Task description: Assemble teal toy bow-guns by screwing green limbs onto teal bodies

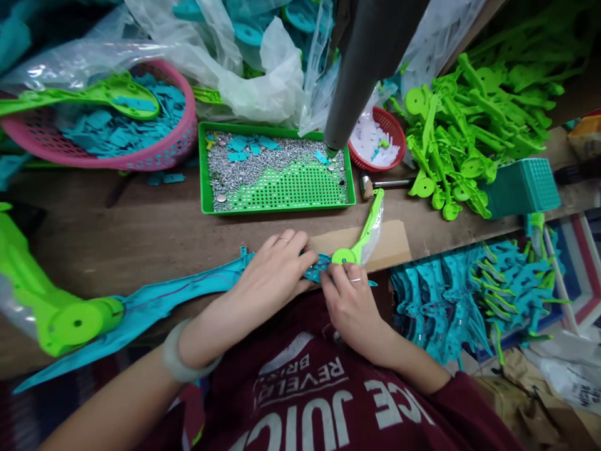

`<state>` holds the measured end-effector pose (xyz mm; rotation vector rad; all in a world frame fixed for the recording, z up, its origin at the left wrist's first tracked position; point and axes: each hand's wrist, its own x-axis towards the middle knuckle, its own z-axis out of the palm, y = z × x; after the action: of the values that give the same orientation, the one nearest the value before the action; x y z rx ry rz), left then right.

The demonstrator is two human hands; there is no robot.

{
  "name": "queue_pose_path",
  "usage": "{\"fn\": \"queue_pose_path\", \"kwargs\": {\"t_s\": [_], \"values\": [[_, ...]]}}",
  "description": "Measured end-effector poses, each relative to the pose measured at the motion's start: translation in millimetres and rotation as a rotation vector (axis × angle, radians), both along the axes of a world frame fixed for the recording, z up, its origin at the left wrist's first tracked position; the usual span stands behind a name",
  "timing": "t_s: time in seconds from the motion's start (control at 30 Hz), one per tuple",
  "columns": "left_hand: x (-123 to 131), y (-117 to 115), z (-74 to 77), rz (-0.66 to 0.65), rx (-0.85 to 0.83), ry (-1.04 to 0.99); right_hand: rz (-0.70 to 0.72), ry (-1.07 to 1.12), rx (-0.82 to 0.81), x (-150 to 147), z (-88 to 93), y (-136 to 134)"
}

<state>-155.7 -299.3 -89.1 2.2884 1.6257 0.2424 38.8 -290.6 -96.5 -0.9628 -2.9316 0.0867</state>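
Note:
A long blue plastic toy bow body (188, 289) lies along the front of the bench, close to my shirt. At its left end is a large green limb with a round hub (77, 322), and at its right end a smaller-looking green limb (370, 228). My left hand (275, 269) is closed over the blue middle, fingers bent down onto it. With fingertips pinched, my right hand (352, 307) grips the blue part just below the right hub. Any small piece between my fingers is hidden. Under the right end lies a piece of cardboard (394, 241).
A green tray (277, 210) holds small metal screws and blue pieces. Above it hangs a dark powered screwdriver (357, 75). A pink basket (181, 138), a red basket (375, 166), a hammer (366, 186) and piled green limbs (469, 138) surround it. Blue parts (436, 300) stack at right.

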Motion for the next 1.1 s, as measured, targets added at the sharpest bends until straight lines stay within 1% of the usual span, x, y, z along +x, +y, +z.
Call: {"fn": "queue_pose_path", "kwargs": {"t_s": [0.07,0.23,0.37,0.57,0.73,0.87,1.0,1.1], "values": [[-1.7,2.9,0.4,-0.019,-0.026,0.001,0.025,0.039,0.027,2.9,-0.8,-1.4],[-3.4,2.5,-3.1,-0.02,-0.031,0.021,0.158,0.18,0.089,6.8,-8.0,-1.3],[-3.3,1.6,-6.0,-0.019,-0.019,0.005,0.119,0.279,0.141,5.0,-16.8,-5.1],[-2.3,2.9,-4.2,-0.016,-0.056,0.021,0.047,0.377,0.172,0.5,-25.2,-10.0],[-1.9,4.5,-1.2,-0.019,-0.142,0.023,0.043,0.42,0.217,0.7,-31.3,-9.5],[-2.0,5.6,-0.7,-0.019,-0.16,0.013,0.054,0.415,0.241,0.5,-35.7,-8.3],[-2.7,6.2,-1.3,-0.027,-0.141,-0.009,0.045,0.412,0.217,-1.4,-37.0,-8.1],[-3.3,6.7,-1.0,-0.031,-0.127,-0.023,0.053,0.424,0.193,-3.2,-32.8,-6.1]]}}
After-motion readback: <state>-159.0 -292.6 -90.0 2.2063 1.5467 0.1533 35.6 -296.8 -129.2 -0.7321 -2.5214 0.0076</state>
